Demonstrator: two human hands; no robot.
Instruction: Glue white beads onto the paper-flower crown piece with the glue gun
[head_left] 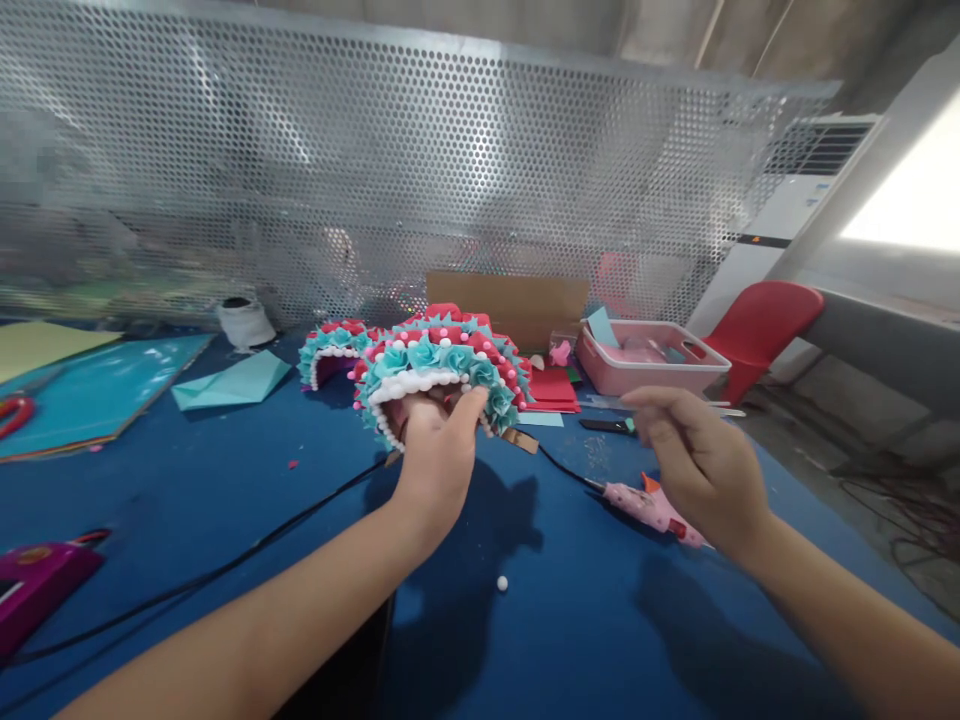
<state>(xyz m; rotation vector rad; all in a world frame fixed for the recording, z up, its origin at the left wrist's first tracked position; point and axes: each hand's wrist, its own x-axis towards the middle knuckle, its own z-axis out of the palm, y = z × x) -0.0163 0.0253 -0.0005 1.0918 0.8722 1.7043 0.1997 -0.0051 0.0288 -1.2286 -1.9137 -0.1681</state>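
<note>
My left hand [439, 455] grips a curved headpiece [427, 355] from its underside, fingers inside its hollow and thumb at the rim. Red and turquoise paper flowers, pink beads and a white beaded edge cover it. My right hand [701, 475] hovers to the right, slightly blurred, with fingers curled and thumb drawn in. Whatever it may pinch is too small or hidden to make out. Just below and left of that hand lies a pink glue gun [637, 505] on the blue table. A single white bead [502, 583] rests in front of the headpiece.
Behind stands a second flowered piece [330, 350]. A pink basket [652, 373], red paper [551, 390] and a black-handled cutter [606, 425] lie at the right. To the left are folded turquoise paper [232, 382], a white roll [246, 324], scissors [16, 412] and a purple device [45, 585] with a cable.
</note>
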